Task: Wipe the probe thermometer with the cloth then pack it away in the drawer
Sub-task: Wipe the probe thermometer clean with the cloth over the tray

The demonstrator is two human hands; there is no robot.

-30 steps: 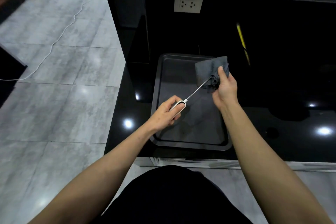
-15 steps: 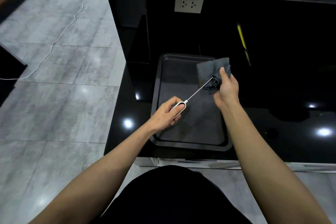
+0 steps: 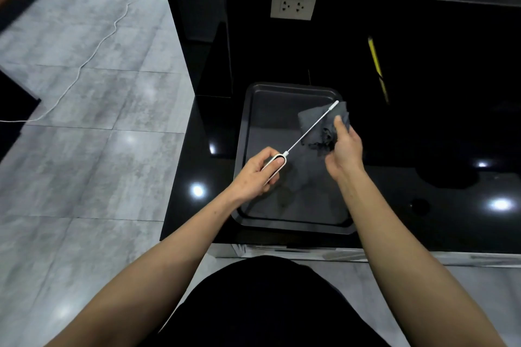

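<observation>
Now the probe's far tip shows bare beyond the cloth [image 3: 324,128], whereas half a second ago that tip was buried in the fabric under the right hand [image 3: 344,153]; the cloth sits lower along the shaft than before; the left hand [image 3: 257,175] has barely shifted. Probe thermometer [image 3: 308,128] is held in the air above the dark tray [image 3: 243,149], over the tray's right half; its long axis runs diagonally, white oval handle near the tray's middle, thin shaft pointing up and to the right toward the tray's far right corner; the tip ends just inside that corner. Left hand has its fingers curled round the handle, thumb on top; right hand bunches the grey cloth in curled fingers against the shaft's far part, thumb raised beside the shaft. Tray rests on the glossy black counter [image 3: 423,200], close to its left edge; a white wall socket [image 3: 293,5] is on the black panel behind the tray; a yellow strip [image 3: 376,65] shows right of the tray; a white cable [image 3: 93,56] trails over the grey tiled floor left of the tray.
</observation>
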